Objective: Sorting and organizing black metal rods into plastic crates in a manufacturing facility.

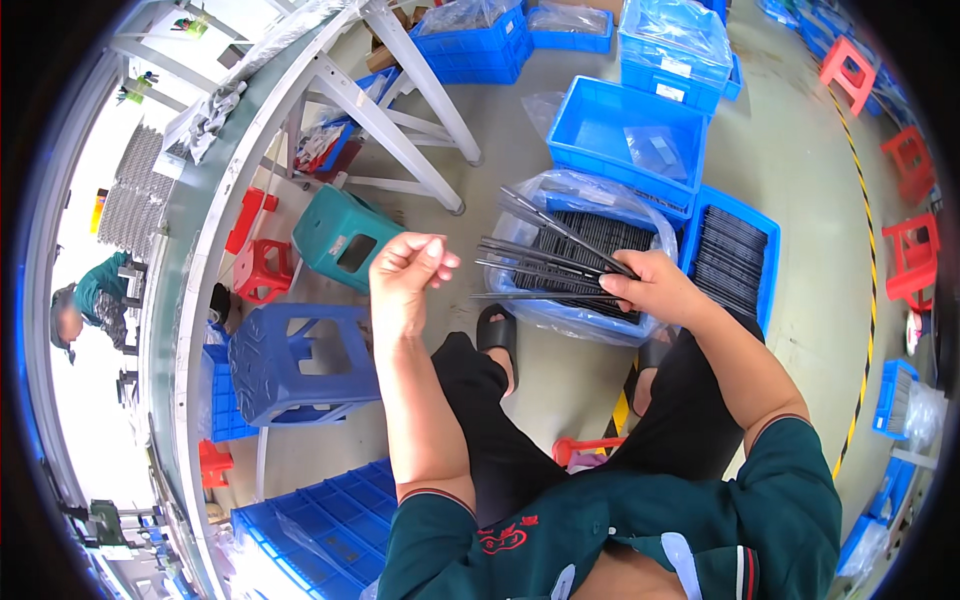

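Note:
My right hand [648, 286] is closed round one end of several thin black rods [545, 262], whose free ends fan out to the left. Below them stands a blue bin lined with clear plastic [655, 225], holding many more dark rods [590, 235]. My left hand [411, 270] is raised to the left of the fanned rods, apart from them. Its fingers are curled with the thumb against the index finger; whether something tiny sits in the pinch I cannot make out.
Right of the lined bin is a blue crate [772, 245] of dark rods. Behind stands a blue bin [625, 110] with a plastic bag inside. A teal stool [325, 225], a blue stool [270, 365] and a long workbench [230, 150] are on the left. Blue crates [320, 520] lie near my left side.

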Demonstrator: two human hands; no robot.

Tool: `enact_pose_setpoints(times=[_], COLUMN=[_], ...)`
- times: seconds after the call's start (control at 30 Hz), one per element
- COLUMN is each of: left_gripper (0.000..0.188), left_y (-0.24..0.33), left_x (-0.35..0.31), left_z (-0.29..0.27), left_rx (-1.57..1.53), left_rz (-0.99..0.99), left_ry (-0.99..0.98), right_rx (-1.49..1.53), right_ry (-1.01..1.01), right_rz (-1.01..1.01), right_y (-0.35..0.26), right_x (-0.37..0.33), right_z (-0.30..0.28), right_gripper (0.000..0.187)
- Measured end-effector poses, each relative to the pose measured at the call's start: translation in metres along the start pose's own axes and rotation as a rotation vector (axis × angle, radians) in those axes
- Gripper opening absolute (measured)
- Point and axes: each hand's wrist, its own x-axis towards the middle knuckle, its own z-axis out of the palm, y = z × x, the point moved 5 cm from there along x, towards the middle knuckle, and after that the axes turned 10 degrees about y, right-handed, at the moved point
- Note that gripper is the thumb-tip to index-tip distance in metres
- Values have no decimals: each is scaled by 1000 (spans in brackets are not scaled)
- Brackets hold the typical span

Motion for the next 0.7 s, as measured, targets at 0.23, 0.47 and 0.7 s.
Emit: enact_pose_setpoints(times=[0.23,0.47,0.7], left_gripper=[12,12,13], left_y=[-2,-8,-11], left_x=[-11,-12,-14], left_z=[28,28,33], left_rx=[-127,-51,24], left_rz=[-64,-163,-196], left_ry=[-142,-95,-87], right_rx=[-92,-388,-538], right_ry=[86,222,328], right_rz=[-74,-272,-372], right_y=[-4,-7,-15], right_x=[3,4,-1], right_z=[0,-7,-11], right_gripper=[26,32,34])
